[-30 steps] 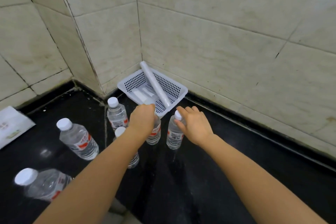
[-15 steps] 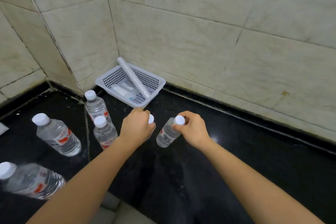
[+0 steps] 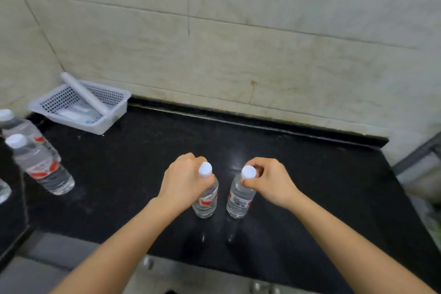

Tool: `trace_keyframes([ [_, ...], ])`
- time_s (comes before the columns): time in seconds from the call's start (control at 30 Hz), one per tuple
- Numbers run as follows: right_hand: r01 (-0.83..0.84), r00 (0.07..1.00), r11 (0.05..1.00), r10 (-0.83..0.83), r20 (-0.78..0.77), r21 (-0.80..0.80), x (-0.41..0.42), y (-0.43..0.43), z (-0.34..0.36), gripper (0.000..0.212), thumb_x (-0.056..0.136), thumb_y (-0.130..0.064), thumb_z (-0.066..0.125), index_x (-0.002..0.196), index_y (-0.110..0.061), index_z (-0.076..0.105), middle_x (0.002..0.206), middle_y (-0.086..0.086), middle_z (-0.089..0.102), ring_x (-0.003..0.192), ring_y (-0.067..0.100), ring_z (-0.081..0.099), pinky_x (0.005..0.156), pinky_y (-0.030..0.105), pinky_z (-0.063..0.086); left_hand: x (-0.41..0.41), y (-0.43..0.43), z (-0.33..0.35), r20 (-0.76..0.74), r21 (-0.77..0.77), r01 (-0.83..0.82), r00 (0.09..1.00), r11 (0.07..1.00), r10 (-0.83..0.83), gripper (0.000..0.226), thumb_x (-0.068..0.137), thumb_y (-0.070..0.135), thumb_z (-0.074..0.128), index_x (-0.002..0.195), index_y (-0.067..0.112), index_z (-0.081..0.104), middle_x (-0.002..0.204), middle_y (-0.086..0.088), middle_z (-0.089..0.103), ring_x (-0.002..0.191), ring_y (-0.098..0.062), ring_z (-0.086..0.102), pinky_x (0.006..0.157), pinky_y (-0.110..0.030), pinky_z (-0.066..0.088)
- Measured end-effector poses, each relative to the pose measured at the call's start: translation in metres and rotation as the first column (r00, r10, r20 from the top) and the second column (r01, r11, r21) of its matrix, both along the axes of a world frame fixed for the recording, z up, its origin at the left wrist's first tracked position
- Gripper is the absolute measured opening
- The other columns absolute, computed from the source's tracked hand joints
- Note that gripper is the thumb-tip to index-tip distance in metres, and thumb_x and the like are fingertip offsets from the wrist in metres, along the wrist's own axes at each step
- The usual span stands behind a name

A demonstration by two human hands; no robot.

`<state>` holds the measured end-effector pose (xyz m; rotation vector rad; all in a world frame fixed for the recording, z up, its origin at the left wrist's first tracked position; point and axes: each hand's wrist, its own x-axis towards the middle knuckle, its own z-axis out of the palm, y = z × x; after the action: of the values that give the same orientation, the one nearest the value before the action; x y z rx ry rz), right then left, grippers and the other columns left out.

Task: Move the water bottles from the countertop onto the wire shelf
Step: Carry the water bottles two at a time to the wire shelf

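My left hand (image 3: 183,181) grips the neck of a clear water bottle (image 3: 206,199) with a white cap and red label, held above the black countertop (image 3: 310,186). My right hand (image 3: 269,181) pinches the neck of a second bottle (image 3: 239,198) just to its right. Both bottles hang nearly upright, close together. Two more bottles (image 3: 40,164) stand at the left edge, and part of another shows at the far left. A grey metal frame (image 3: 420,150) shows at the right edge; I cannot tell whether it is the wire shelf.
A white perforated plastic basket (image 3: 114,112) sits in the back left corner with a white tube (image 3: 83,93) lying across it. Tiled walls close the back and left. The counter's front edge runs below my forearms.
Both hands have lifted their bottles and carried them to the right, away from the basket and the other bottles. The view has swung right, bringing the counter's right end into sight.
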<state>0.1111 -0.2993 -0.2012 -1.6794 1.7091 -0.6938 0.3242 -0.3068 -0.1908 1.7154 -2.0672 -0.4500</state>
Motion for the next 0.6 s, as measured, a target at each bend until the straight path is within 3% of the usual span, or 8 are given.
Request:
trace_keyframes([
  [0.17,0.095,0.995,0.993,-0.094,0.02,-0.064,-0.117,0.07,0.017,0.019,0.066,-0.018,0.078,0.078,-0.027,0.067,0.066,-0.012,0.061,0.056,-0.002,0.052,0.055,0.013,0.04,-0.12,0.048,0.01,-0.014,-0.09,0.103,0.994,0.991,-0.104,0.018,0.074,0.03,0.061,0.079,0.013,0.061,0.075,-0.002,0.051,0.073,-0.025,0.053,0.062,-0.035,0.044],
  [0.27,0.155,0.988,0.982,-0.155,0.015,-0.108,-0.183,0.11,0.035,0.018,0.067,-0.019,0.078,0.078,-0.027,0.068,0.066,-0.012,0.061,0.056,-0.004,0.051,0.052,0.009,0.039,-0.188,0.068,0.021,-0.034,-0.133,0.182,0.982,0.974,-0.187,0.018,0.073,0.031,0.061,0.078,0.013,0.062,0.071,-0.001,0.049,0.07,-0.024,0.052,0.057,-0.032,0.04],
  [0.37,0.236,0.971,0.96,-0.24,-0.008,-0.147,-0.241,0.143,0.054,0.018,0.067,-0.023,0.08,0.079,-0.029,0.068,0.067,-0.012,0.062,0.058,-0.003,0.053,0.052,0.01,0.039,-0.251,0.085,0.036,-0.074,-0.161,0.262,0.958,0.951,-0.277,0.018,0.072,0.032,0.062,0.075,0.015,0.062,0.067,0.002,0.047,0.065,-0.02,0.05,0.05,-0.026,0.032],
  [0.6,0.482,0.872,0.842,-0.486,0.046,-0.242,-0.363,0.202,0.095,0.019,0.063,-0.024,0.084,0.073,-0.028,0.068,0.058,-0.01,0.058,0.052,-0.001,0.047,0.052,0.019,0.039,-0.382,0.107,0.073,-0.14,-0.25,0.446,0.862,0.86,-0.487,0.015,0.07,0.032,0.062,0.072,0.017,0.062,0.062,-0.001,0.055,0.062,-0.019,0.054,0.055,-0.035,0.046],
])
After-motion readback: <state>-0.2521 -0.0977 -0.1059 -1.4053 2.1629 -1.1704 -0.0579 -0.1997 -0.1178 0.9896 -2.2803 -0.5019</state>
